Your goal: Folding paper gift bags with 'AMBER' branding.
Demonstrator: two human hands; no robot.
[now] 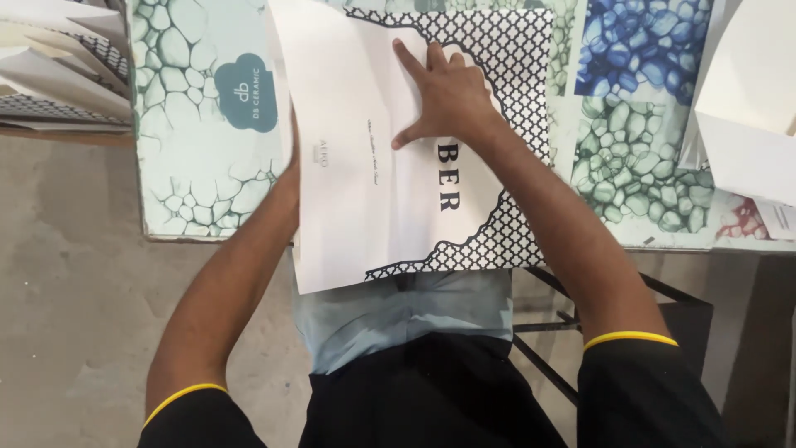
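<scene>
the right hand [448, 95] lies flat and open on the big white paper sheet [373, 166], half folded on the table [182, 166]. the left hand [290, 170] is tucked under its edge, grip unclear. folding looks unfinished.

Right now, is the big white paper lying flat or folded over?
Folded over: the white sheet covers part of the lattice-patterned paper, pressed by the right hand.
</scene>
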